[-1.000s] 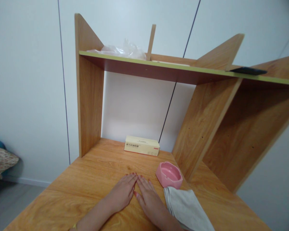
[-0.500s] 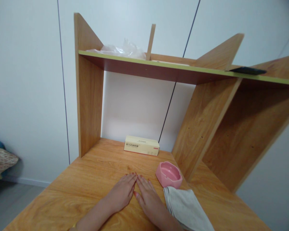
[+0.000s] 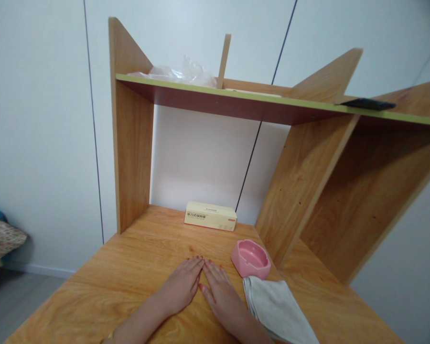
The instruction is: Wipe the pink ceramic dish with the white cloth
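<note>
My left hand (image 3: 182, 285) lies flat, palm down, on the wooden desk (image 3: 129, 272), fingers stretched forward. Beside it my right hand (image 3: 220, 297) rests flat too, its fingertips meeting those of the left. Neither holds anything. Just right of my right hand is a pink ashtray-like bowl (image 3: 244, 265) with notches in its rim. A folded light grey cloth (image 3: 277, 306) lies in front of the bowl, close to my right wrist. Farther back, against the wall, sits a long cream cling film box (image 3: 209, 217) with dark printed characters.
A wooden shelf unit (image 3: 134, 157) stands on the desk, its upright panel (image 3: 304, 177) rising behind the bowl. The upper shelf (image 3: 236, 98) carries a clear plastic bag (image 3: 182, 72) and a flat dark object (image 3: 369, 104). Patterned fabric (image 3: 2, 239) shows at far left.
</note>
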`<state>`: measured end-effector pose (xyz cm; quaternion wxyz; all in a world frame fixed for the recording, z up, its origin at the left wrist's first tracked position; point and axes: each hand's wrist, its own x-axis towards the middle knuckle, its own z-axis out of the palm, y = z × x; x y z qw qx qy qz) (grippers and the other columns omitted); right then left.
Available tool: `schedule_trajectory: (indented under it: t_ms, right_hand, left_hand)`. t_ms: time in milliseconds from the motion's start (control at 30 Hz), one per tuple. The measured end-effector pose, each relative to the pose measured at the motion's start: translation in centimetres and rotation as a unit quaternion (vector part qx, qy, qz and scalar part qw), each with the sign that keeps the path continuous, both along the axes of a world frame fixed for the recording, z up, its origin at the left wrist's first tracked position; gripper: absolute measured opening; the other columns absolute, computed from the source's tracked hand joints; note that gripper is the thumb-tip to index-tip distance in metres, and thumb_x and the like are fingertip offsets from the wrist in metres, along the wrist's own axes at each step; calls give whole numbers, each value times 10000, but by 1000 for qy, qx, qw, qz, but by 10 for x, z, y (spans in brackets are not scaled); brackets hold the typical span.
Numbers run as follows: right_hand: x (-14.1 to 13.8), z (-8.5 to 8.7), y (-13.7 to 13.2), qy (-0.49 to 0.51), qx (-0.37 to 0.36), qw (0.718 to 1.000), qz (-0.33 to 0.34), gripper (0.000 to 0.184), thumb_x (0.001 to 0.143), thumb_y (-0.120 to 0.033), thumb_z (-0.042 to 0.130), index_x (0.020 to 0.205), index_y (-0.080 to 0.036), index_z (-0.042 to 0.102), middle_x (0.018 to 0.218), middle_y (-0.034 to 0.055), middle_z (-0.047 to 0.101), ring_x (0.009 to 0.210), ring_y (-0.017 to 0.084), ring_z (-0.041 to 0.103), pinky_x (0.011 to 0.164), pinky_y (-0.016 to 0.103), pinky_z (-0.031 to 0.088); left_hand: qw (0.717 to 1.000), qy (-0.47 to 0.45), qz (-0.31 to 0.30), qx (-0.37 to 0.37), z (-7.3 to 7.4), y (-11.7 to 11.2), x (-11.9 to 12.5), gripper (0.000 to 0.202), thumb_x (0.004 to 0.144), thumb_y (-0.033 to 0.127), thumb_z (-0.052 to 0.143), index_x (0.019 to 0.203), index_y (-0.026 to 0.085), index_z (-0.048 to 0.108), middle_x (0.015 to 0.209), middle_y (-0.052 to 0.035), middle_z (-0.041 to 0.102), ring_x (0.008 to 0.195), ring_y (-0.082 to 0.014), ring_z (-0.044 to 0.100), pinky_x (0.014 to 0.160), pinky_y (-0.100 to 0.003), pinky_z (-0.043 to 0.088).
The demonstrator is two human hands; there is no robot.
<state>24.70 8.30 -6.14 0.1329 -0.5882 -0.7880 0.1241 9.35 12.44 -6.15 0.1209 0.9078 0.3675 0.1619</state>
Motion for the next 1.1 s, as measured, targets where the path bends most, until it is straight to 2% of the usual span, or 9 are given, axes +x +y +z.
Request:
schedule_trajectory:
  t_ms: [367,1100]
  right_hand:
    - [0,-2,0,8,-9,1000,-3,556,865,-409,239,1329,-103,256,1393,59,232,1283,181,160,1058,362,133]
    - [1,-2,0,4,10,1000,1,544,868,-407,243,1327,-115,263,1379,66,272,1271,186,203,1054,365,152]
  left_hand:
    - [1000,-17,-5,-1,-10,5,0,463,816,165,325,1274,109,367,1321,-116,375,1220,-182,323,1013,-357,283]
    - [1000,-8,-2,3,-8,3,1,462,803,152,332,1260,104,388,1315,-120,381,1214,-186,332,1005,-368,294]
